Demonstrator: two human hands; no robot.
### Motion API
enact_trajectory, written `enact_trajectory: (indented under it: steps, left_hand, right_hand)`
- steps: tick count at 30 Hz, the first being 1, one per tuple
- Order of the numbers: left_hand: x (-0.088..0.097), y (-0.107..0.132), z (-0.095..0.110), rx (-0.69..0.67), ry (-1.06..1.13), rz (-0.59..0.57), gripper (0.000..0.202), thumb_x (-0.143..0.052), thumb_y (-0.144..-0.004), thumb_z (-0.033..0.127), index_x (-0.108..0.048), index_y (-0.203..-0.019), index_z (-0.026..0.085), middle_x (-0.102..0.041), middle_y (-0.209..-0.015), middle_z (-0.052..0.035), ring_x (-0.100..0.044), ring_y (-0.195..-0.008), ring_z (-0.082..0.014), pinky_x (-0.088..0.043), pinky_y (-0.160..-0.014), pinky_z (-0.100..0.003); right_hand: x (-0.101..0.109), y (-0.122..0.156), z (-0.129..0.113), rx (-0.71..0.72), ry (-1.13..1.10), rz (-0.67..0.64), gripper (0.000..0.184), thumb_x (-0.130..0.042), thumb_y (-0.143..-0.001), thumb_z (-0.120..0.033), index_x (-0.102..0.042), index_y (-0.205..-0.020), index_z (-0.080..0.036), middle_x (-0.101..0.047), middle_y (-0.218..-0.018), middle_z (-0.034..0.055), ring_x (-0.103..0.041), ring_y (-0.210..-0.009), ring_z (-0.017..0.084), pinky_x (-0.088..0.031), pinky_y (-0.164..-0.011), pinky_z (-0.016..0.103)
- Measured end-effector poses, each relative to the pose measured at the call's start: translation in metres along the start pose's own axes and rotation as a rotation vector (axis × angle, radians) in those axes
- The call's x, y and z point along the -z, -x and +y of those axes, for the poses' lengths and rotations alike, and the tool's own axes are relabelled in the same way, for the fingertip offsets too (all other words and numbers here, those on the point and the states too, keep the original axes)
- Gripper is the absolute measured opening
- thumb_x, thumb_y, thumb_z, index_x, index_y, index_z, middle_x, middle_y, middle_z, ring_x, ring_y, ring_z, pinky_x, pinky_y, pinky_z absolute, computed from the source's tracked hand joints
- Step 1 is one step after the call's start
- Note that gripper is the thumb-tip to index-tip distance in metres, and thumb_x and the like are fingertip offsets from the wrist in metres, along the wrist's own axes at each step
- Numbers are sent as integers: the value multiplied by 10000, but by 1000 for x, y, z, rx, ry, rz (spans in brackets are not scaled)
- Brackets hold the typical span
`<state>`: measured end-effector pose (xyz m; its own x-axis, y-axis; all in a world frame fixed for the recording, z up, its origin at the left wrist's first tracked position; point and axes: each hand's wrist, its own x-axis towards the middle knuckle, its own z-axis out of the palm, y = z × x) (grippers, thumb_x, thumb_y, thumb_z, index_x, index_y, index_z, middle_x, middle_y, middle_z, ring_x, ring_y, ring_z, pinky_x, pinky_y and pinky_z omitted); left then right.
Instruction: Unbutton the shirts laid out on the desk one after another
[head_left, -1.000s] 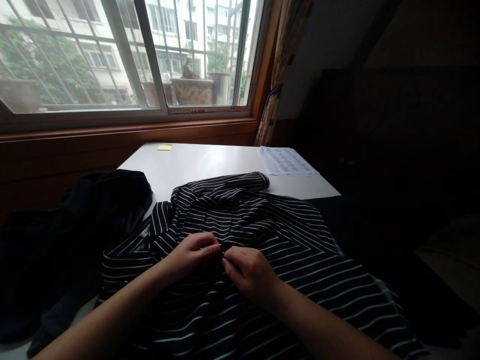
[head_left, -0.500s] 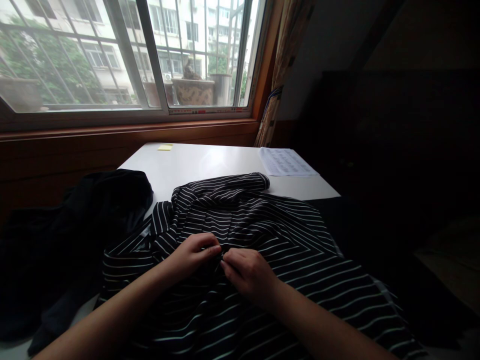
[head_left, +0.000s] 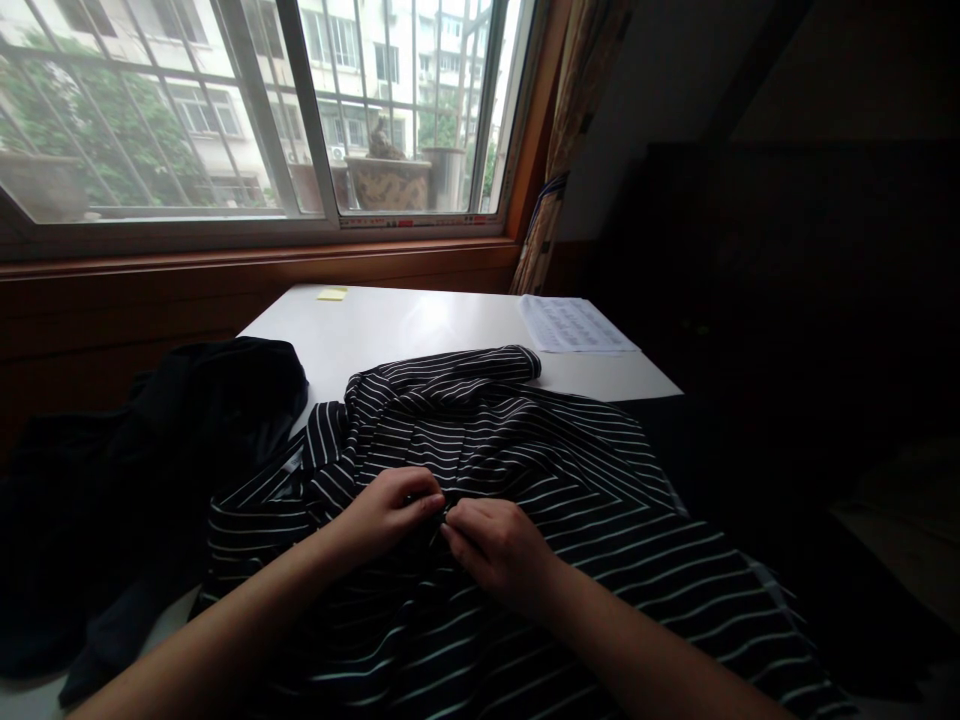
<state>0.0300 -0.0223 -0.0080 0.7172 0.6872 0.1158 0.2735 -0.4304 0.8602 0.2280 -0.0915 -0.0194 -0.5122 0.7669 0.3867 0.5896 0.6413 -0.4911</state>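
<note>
A black garment with thin white stripes [head_left: 637, 560] lies spread and wrinkled over the near part of a white table [head_left: 390, 320]. One sleeve is folded across its far end. My left hand [head_left: 401, 500] pinches a bit of the striped cloth near the garment's middle, thumb against fingers. Close against it on the right, my right hand [head_left: 491, 540] has its fingers closed on the same spot. A small dark piece shows between the fingertips, too small and dim to name. Both forearms rest over the garment.
A heap of dark cloth [head_left: 225, 400] lies at the table's left. Printed sheets [head_left: 577, 325] are at the far right corner, and a yellow sticky note [head_left: 331, 294] is at the far left. Behind stands a barred window [head_left: 330, 120] with a tied curtain [head_left: 544, 220].
Both hands hold the same place on the cloth. Only a very slight shift of the view shows.
</note>
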Motion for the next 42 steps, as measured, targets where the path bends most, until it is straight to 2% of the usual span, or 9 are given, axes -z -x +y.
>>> enact_trajectory:
  steps: [10,22,29,33,39,42]
  left_hand:
    - [1,-1,3,-1,-4,-7,247,-556,-945,305,-620,-772,142,-557,-719,9,-508,-694,-134,-383,-653,-231]
    - [1,2,1,-41,37,28,248,-557,-964,330,-613,-799,155,-559,-741,14,-500,-709,-131,-392,-673,-234]
    - [5,3,2,-69,59,-6,218,-574,-962,319,-631,-826,157,-578,-766,10,-517,-726,-129,-407,-682,-230]
    - [3,2,0,-83,17,11,203,-560,-966,305,-617,-832,162,-570,-764,8,-523,-726,-132,-413,-688,-233]
    - [-8,2,-12,-195,-216,23,139,-508,-934,163,-587,-820,173,-563,-799,-7,-496,-705,-134,-374,-635,-238]
    - [-6,2,-10,-142,-182,104,156,-531,-941,222,-579,-801,172,-561,-774,-7,-509,-713,-143,-388,-651,-246]
  right_hand:
    - [1,0,1,27,-22,13,199,-451,-979,-213,-477,-782,-217,-553,-721,-4,-515,-660,140,-372,-635,265]
    - [2,0,1,-38,-168,54,203,-450,-992,-216,-459,-789,-220,-539,-737,-14,-517,-680,130,-391,-671,255]
    - [3,0,2,-25,-206,61,193,-454,-990,-218,-461,-797,-221,-526,-737,-16,-506,-677,130,-388,-667,258]
    - [3,0,3,-49,-236,68,197,-464,-987,-222,-472,-790,-220,-527,-735,-19,-507,-674,126,-389,-669,256]
    - [5,2,1,-131,-323,144,174,-482,-984,-244,-529,-818,-217,-534,-724,-19,-511,-656,124,-399,-654,255]
    - [5,3,1,-95,-300,177,170,-504,-962,-211,-517,-793,-215,-514,-699,-28,-495,-635,116,-391,-641,252]
